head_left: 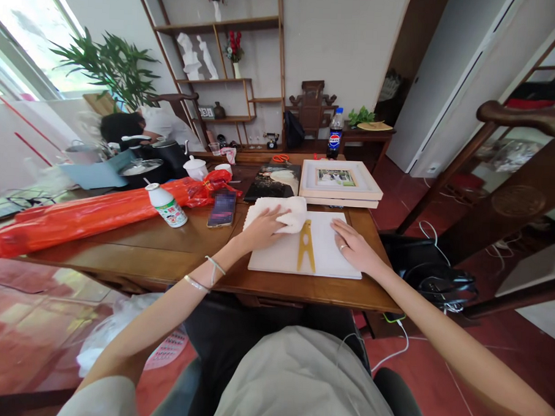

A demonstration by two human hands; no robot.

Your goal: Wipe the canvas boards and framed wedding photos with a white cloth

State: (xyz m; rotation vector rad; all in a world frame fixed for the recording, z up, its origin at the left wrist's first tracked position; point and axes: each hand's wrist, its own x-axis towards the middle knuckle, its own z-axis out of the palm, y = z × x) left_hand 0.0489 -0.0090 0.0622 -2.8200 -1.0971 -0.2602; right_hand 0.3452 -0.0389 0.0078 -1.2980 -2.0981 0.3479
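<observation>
On a white board or album-like panel (275,260) at the table's front edge lies a yellow-gold flat piece shaped like a letter A (307,252). My left hand (265,227) lies with outstretched fingers on a folded white cloth (295,214), pressing it over the panel's upper left part. At the panel's right side, my right hand (356,251) rests flat, fingers extended, apart from the gold piece. The panel's upper left corner is hidden under the cloth and my left hand.
Behind the panel lie a dark photo panel (274,182) and stacked white picture frames (374,191). A cola bottle (334,137) and orange-handled scissors (280,158) sit farther back. To the left are a phone (222,208), a white bottle (167,206) and a long red-wrapped bundle (98,209).
</observation>
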